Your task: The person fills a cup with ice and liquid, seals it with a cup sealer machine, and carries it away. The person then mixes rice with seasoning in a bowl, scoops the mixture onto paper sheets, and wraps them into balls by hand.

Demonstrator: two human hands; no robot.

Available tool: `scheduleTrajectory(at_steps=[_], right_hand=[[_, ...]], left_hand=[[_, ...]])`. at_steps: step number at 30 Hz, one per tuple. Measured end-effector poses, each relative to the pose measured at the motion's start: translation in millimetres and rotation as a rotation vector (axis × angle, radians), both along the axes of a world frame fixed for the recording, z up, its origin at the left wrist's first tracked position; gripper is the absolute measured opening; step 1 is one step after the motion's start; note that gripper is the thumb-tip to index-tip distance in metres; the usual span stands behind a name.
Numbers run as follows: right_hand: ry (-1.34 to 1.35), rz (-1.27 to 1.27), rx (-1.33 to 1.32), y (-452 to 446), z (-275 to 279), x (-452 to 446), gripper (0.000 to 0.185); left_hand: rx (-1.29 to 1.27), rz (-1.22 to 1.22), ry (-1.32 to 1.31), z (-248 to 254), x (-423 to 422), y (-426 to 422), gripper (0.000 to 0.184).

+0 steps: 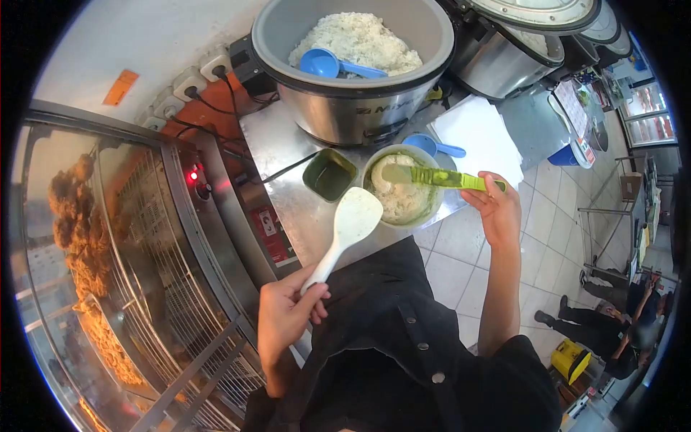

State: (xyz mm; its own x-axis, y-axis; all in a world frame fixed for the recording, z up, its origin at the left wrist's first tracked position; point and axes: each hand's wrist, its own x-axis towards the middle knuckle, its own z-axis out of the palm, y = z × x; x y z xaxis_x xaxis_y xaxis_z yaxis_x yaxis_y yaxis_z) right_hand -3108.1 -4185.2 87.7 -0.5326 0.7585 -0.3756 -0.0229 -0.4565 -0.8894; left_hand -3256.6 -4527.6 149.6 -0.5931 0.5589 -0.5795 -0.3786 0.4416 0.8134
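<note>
Steel counter near tiled floor; left grip around white paddle, right grip around green-handled utensil.

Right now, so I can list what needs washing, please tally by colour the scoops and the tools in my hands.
Blue: 2, scoop in cooker, scoop by bowl
White: 1, paddle
Green: 1, tool
Total: 4
</note>
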Motion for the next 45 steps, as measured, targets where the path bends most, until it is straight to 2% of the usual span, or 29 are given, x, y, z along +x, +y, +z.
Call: scheduleTrajectory(at_steps=[10, 25, 34, 41, 45], right_hand=[[-0.080, -0.033, 0.020, -10.3, -28.2, 8.8, 0.026], [-0.220, -0.034, 0.296, 5.5, 15.8, 45.7, 0.030], [-0.071, -0.055, 0.242, -6.8, -5.4, -1.9, 0.027], [-0.132, 0.139, 0.216, -2.7, 6.9, -5.1, 0.024], [-0.265, 0.120, 0.330, 4.8, 15.9, 11.1, 0.024]], left_hand=[[0.048, 0.018, 0.035, 4.0, -18.0, 0.5, 0.032], [0.059, 0.018, 0.033, -4.3, -22.1, 5.1, 0.032], [0.066, 0.037, 0.069, -9.3, -22.6, 7.7, 0.034], [0.062, 0.058, 0.081, -17.6, -23.2, 2.2, 0.034], [0.071, 0.063, 0.064, -17.1, -24.5, 3.1, 0.034]])
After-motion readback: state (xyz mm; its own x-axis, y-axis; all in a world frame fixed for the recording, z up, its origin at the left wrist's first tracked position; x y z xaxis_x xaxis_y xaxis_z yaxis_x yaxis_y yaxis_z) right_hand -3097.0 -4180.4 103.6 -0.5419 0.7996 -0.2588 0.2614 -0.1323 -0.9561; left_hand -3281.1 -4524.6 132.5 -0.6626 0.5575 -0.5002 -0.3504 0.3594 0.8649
